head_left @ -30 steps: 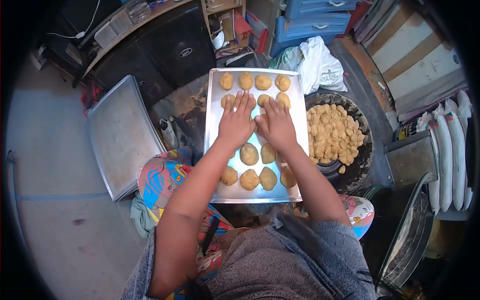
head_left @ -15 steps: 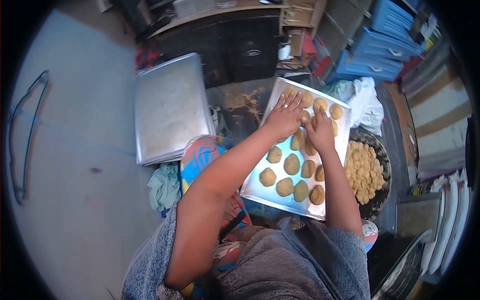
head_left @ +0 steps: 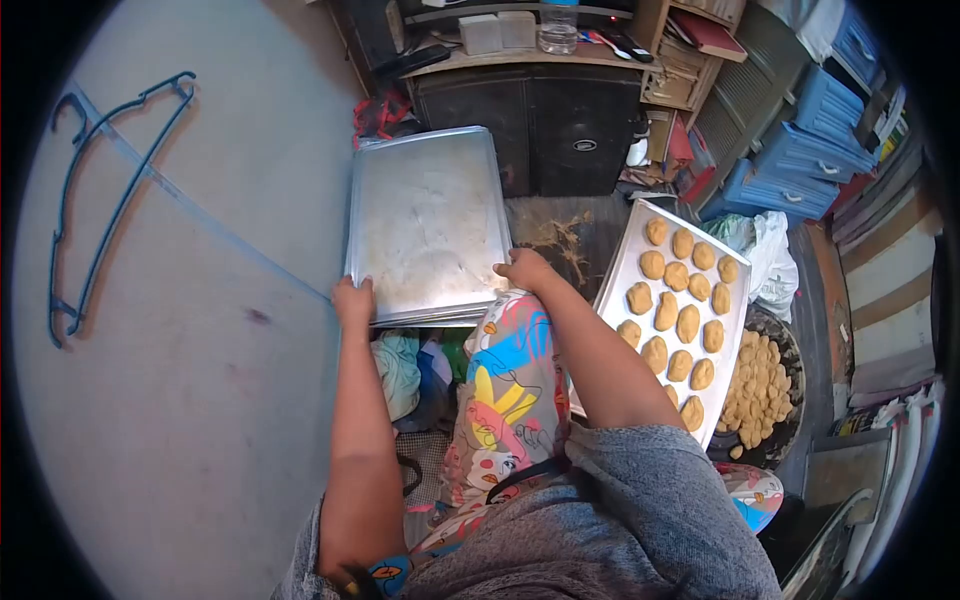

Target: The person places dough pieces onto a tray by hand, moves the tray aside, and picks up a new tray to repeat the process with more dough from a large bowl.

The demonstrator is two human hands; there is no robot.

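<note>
A stack of metal baking trays stands to the left, and the top one has a bare, stained surface. My left hand grips its near left corner, thumb on the rim. At the right edge of the same tray, near its closest corner, my right hand is closed with the thumb on top; the fingers underneath are hidden. Another baking tray lies tilted on my right, with several flattened dough pieces in rows. My right arm covers part of its near left side.
Beside the dough tray is a round dark pan heaped with dough lumps. A blue hanger hangs on the left wall. Ahead are a black cabinet and a shelf with a water bottle. Blue drawers stand at far right.
Both hands have left the dough pieces on the right tray and moved left onto the top tray of the stack. My view has turned left. The dough pieces lie uncovered.
</note>
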